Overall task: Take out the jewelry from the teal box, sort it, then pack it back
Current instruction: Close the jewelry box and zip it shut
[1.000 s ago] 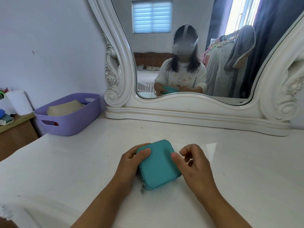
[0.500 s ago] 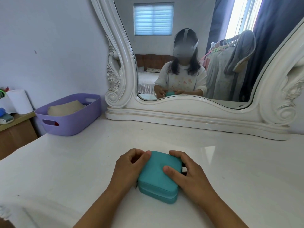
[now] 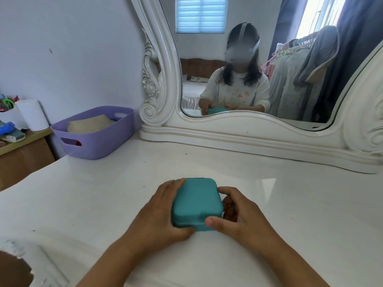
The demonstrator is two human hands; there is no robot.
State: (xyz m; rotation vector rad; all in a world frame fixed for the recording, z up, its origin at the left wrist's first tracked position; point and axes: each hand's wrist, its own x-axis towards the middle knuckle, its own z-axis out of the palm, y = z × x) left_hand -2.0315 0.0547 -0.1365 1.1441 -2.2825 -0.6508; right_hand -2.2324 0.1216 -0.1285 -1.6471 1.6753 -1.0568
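A: What stays hidden around the teal box [image 3: 196, 201]?

B: Its left side sits behind the left hand [image 3: 157, 216], and part of its near edge lies under both thumbs. The jewelry inside cannot be seen; the lid is down.

A: How does the box look?

B: Square, with rounded corners and a matte top; a seam runs round its near side. It rests on the white bench [image 3: 290, 204], well in front of the mirror [image 3: 269, 129].

A: And the hands?

B: The left hand clasps the box's left side. The right hand [image 3: 238, 216] curls against its right side, thumb on the near corner.
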